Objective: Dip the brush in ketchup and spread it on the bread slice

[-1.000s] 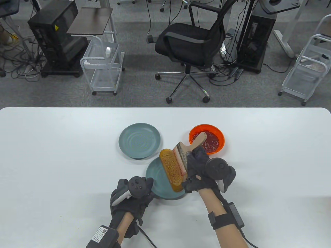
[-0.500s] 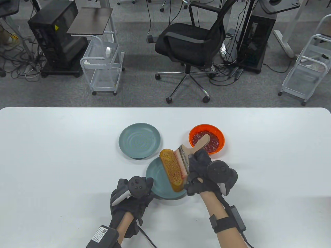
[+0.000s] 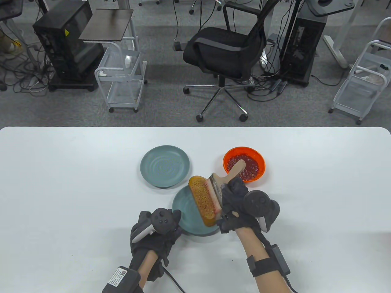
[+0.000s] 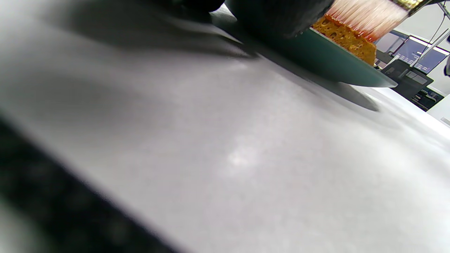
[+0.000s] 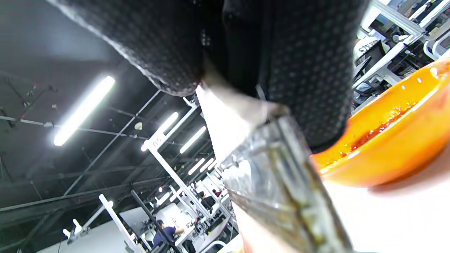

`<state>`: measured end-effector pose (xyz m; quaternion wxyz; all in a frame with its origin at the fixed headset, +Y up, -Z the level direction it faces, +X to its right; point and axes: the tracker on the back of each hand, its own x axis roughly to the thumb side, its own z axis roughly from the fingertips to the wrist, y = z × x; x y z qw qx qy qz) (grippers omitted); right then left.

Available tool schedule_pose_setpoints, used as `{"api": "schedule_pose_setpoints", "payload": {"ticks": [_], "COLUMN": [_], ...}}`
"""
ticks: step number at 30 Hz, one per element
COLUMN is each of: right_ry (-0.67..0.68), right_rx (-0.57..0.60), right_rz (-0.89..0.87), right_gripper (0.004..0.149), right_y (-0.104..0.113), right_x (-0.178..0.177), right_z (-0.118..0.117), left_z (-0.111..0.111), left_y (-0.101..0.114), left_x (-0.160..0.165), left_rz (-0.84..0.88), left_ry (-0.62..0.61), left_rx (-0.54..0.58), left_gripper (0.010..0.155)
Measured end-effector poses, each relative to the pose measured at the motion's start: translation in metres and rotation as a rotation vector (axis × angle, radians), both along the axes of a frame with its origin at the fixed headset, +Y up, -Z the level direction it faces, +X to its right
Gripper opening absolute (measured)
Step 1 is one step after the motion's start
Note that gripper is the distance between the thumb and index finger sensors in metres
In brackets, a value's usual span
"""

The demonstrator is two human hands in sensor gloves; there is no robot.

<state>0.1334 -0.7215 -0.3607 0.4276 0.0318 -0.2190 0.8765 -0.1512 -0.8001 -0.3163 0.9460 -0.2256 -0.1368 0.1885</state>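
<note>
Bread (image 3: 202, 200) lies on the nearer teal plate (image 3: 183, 210) in the table view, a wide brush (image 3: 217, 190) laid along its right edge, red-tipped bristles touching the crust. The right hand (image 3: 236, 203) grips the brush near its metal band; the left hand (image 3: 155, 232) rests at the plate's near-left rim, though how its fingers lie I cannot tell. An orange bowl of ketchup (image 3: 244, 164) sits just behind the brush handle, and a second teal plate (image 3: 165, 165) stands to the left.

From the left wrist, bristles (image 4: 365, 14) press on the bread's top (image 4: 346, 37); a hard stroke might push the slice off the plate.

From the right wrist, gloved fingers (image 5: 309, 63) clasp the brush; the bowl (image 5: 390, 147) is close, so the handle could knock it. A post reads "05".
</note>
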Motion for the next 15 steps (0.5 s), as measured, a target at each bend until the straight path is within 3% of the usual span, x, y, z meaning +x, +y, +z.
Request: {"api": "schedule_pose_setpoints", "payload": {"ticks": [5, 10, 13, 15], "right_ry": [0.092, 0.075, 0.007, 0.003], "right_rx": [-0.108, -0.123, -0.007, 0.032], "right_rz": [-0.229, -0.119, 0.055, 0.081], "right_gripper": [0.046, 0.046, 0.046, 0.046], "right_y": [-0.015, -0.013, 0.000, 0.006], "right_x": [-0.015, -0.008, 0.004, 0.006], "right_z": [-0.001, -0.006, -0.003, -0.001], "left_z": [0.000, 0.000, 0.000, 0.000], "left_y": [0.000, 0.000, 0.000, 0.000], "left_x": [0.000, 0.000, 0.000, 0.000], "left_rz": [-0.002, -0.001, 0.001, -0.001], "left_ry": [0.000, 0.001, 0.001, 0.001], "left_rx": [0.002, 0.002, -0.001, 0.000], "left_gripper": [0.059, 0.058, 0.059, 0.059]}}
